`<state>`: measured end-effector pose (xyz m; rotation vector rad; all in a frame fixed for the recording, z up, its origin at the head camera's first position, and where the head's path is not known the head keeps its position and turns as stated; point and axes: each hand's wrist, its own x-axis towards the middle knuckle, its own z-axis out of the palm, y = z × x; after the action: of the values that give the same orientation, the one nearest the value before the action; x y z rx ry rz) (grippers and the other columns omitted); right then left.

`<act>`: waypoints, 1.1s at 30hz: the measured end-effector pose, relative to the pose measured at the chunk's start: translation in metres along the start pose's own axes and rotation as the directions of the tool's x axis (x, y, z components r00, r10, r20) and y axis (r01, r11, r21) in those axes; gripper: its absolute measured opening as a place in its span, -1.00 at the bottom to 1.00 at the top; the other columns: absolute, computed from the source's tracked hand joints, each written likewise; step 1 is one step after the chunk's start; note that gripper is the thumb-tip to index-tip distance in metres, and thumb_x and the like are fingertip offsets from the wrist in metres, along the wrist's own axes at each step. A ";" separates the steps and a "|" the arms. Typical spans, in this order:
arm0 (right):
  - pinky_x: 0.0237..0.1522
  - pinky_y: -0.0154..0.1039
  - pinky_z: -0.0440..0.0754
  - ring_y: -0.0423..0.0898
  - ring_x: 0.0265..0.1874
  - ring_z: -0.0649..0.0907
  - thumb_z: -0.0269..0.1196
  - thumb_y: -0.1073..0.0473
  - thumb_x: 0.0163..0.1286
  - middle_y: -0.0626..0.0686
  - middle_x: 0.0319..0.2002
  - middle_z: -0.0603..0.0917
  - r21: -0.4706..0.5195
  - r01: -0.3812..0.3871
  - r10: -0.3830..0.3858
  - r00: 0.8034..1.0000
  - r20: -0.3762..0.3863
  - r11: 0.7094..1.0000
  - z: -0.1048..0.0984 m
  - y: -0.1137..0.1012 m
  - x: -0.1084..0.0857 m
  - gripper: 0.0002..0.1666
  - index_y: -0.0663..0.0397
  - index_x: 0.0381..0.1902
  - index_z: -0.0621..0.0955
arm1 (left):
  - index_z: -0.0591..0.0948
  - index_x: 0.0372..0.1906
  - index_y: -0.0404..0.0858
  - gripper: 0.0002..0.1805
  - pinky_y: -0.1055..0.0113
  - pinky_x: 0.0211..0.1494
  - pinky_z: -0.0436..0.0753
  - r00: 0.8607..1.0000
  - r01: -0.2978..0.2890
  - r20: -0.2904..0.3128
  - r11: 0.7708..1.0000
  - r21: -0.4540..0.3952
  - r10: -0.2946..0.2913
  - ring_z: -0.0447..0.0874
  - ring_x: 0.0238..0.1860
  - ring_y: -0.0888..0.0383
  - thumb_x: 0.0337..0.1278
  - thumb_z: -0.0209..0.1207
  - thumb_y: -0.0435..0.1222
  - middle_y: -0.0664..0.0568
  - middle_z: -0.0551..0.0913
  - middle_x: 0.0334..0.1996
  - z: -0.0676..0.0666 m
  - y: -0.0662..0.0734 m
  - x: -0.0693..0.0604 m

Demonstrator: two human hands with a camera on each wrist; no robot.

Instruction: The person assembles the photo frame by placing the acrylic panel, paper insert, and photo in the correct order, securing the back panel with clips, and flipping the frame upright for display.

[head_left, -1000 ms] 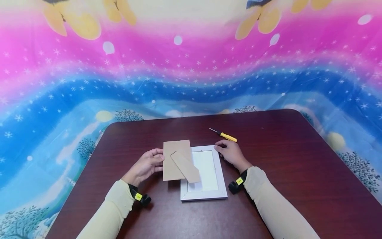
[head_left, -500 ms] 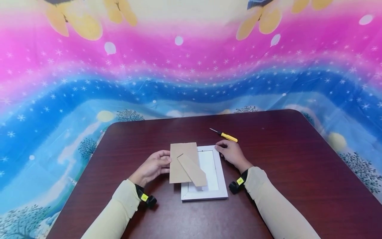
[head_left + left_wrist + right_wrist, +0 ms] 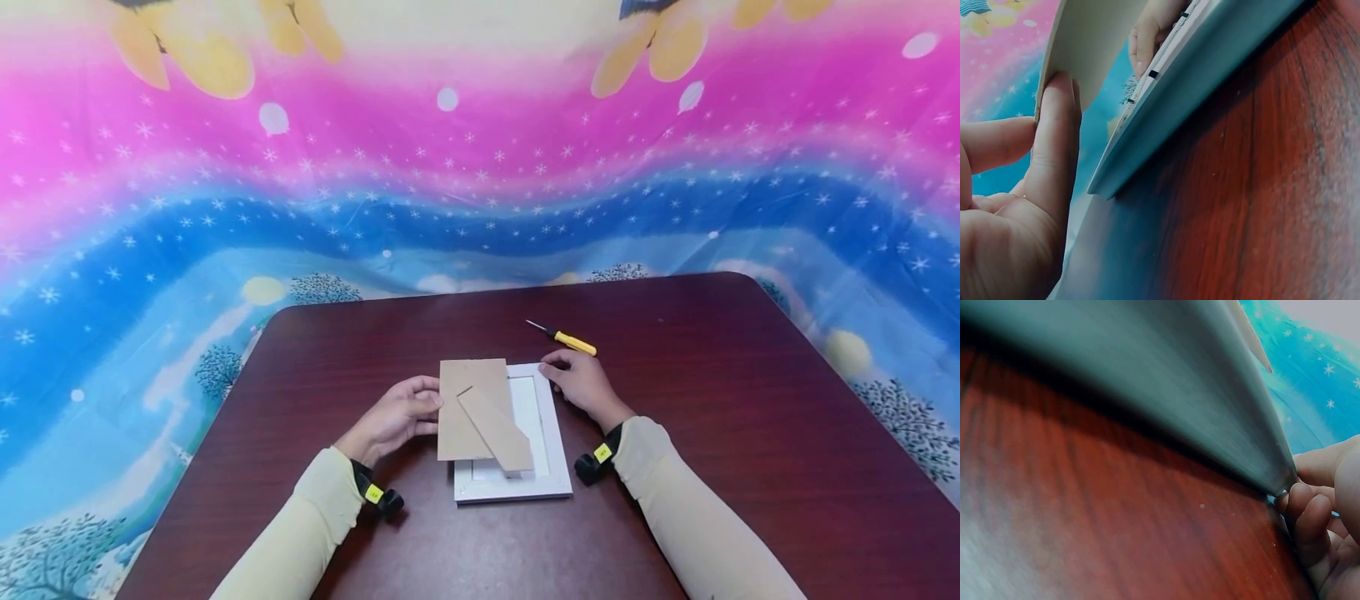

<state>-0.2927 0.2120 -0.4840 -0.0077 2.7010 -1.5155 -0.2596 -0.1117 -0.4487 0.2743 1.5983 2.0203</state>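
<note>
The left hand point(image 3: 397, 417) pinches a brown backing board point(image 3: 471, 425) at its left edge, with the fingers close together on the two faces of it. A slanted stand leg point(image 3: 498, 429) is on the upper side of this board. The board is over the left part of a white picture frame point(image 3: 558, 450), and in the left wrist view a gap shows between them. The frame lies on the dark red table point(image 3: 675, 358), with small black tabs point(image 3: 1154, 74) along its inner edge. The right hand point(image 3: 585, 387) holds the far right corner of the frame between the thumb and the fingers, narrowly. Just beyond this hand lies a screwdriver point(image 3: 573, 342) with yellow handle. Each wrist carries a black camera; the yellow label point(image 3: 373, 493) on the left one and the yellow sticker point(image 3: 602, 452) on the right one bear small dark marks, which are too small for reading. Behind the table hangs a colourful cloth point(image 3: 480, 183) with printed snowflakes.
</note>
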 end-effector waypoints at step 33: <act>-0.49 -0.12 0.57 0.02 -0.53 0.57 0.23 -0.01 0.43 0.06 -0.43 0.62 -0.006 0.005 -0.005 1.000 -0.002 1.000 0.000 0.000 0.001 -0.74 -0.05 -0.04 0.66 | 0.31 0.04 -0.50 -0.73 0.15 -0.21 0.71 0.999 0.032 -0.011 0.999 0.039 -0.031 0.70 -0.30 0.07 0.29 0.00 -0.59 -0.04 0.62 -0.33 0.022 -0.012 0.013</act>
<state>-0.2934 0.2121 -0.4841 -0.0130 2.7095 -1.5098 -0.2567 -0.0845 -0.4567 0.2520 1.6395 1.9715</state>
